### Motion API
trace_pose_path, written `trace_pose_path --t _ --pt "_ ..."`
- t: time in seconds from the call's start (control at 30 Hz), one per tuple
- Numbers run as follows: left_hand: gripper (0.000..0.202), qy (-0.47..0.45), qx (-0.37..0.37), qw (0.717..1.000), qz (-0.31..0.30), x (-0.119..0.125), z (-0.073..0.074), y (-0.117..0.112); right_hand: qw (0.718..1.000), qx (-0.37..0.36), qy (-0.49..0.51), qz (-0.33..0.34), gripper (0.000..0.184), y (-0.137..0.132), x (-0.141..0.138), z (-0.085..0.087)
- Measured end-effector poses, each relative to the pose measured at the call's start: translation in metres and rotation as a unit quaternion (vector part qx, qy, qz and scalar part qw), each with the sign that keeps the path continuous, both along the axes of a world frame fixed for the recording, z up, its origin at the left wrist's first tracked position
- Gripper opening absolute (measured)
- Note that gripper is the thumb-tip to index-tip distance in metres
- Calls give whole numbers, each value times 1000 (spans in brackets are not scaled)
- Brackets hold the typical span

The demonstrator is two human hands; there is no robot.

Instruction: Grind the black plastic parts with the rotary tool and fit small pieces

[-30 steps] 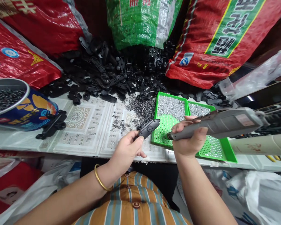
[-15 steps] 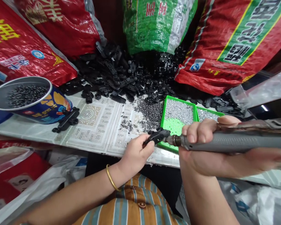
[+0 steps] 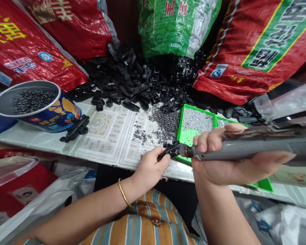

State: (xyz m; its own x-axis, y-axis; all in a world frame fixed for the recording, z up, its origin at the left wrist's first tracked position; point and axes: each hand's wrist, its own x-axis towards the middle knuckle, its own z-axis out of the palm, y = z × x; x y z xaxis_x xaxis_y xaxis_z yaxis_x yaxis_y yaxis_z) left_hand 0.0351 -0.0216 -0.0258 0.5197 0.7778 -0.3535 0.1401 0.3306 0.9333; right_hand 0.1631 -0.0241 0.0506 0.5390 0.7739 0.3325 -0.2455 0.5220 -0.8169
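A small workshop: the right hand [image 3: 219,170] grips a power screwdriver [image 3: 257,148], and beyond it a green tray [image 3: 190,136] holds silvery bits [image 3: 197,119], probably screws but too small to tell. Farther off, black plastic parts [image 3: 132,86] lie heaped among big sacks [image 3: 173,30]; left of the left hand [image 3: 151,168] stands a tub [image 3: 49,117] of dark pieces [image 3: 35,100].

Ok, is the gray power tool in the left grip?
No, the right grip holds the gray power tool, while the left grip pinches a black plastic part.
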Motion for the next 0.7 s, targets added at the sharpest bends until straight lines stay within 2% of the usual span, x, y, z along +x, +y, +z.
trace_pose_path --t 0.3,0.5,0.7 --pt "19 16 12 1000 -6 0 1 0 999 -32 14 -33 48 5 -2 -3" --pt "18 12 9 1000 5 2 2 0 999 -34 -6 -32 49 5 -4 -4" --pt "18 0 -34 999 10 5 0 -1 998 11 -56 15 42 -1 -5 -9"
